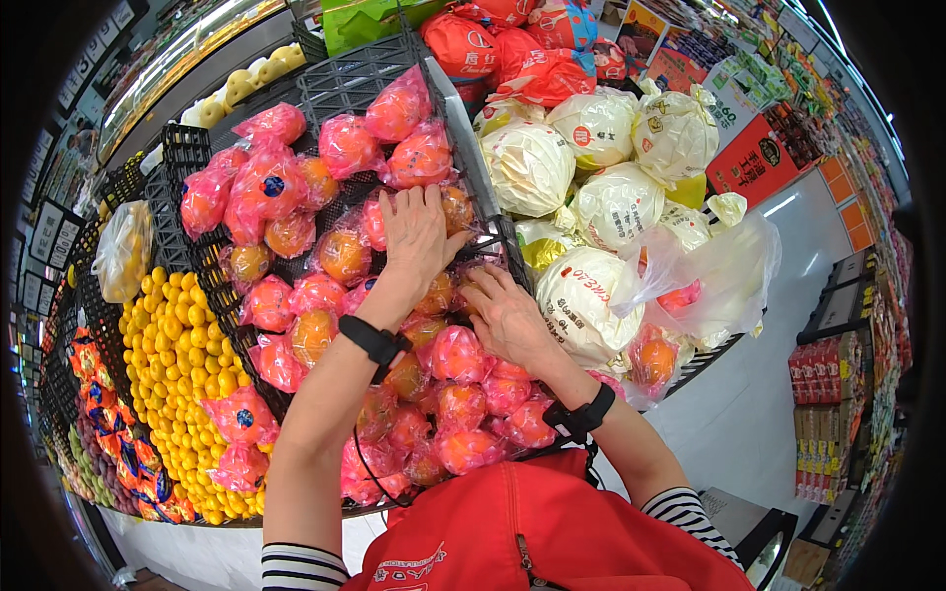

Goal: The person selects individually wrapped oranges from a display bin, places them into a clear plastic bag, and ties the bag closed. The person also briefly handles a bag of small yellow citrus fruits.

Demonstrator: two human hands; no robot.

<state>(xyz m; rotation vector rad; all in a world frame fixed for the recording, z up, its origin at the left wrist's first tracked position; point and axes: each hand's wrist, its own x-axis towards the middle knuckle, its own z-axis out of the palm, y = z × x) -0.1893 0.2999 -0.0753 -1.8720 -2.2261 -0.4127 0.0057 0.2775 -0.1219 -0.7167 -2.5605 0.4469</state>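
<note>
A black plastic crate (222,310) holds many oranges, some in pink film and some in clear film. My left hand (414,236) lies palm down over the fruit near the crate's right side. Beside its fingers sit a pink-wrapped orange (375,225) and a clear-wrapped orange (457,210). My right hand (506,318) is lower, next to the divider, its fingers curled against a film-wrapped orange (473,277). Both palms are hidden, so a grip cannot be made out. A black band circles each wrist.
White-wrapped pomelos (528,166) fill the right side, with red-wrapped fruit (462,48) beyond. A clear plastic bag (709,266) with wrapped oranges rests against the pomelos. Small yellow citrus (181,369) lie at left, with two pink-wrapped oranges (244,417) on top. Stacked cartons (824,414) stand across the aisle.
</note>
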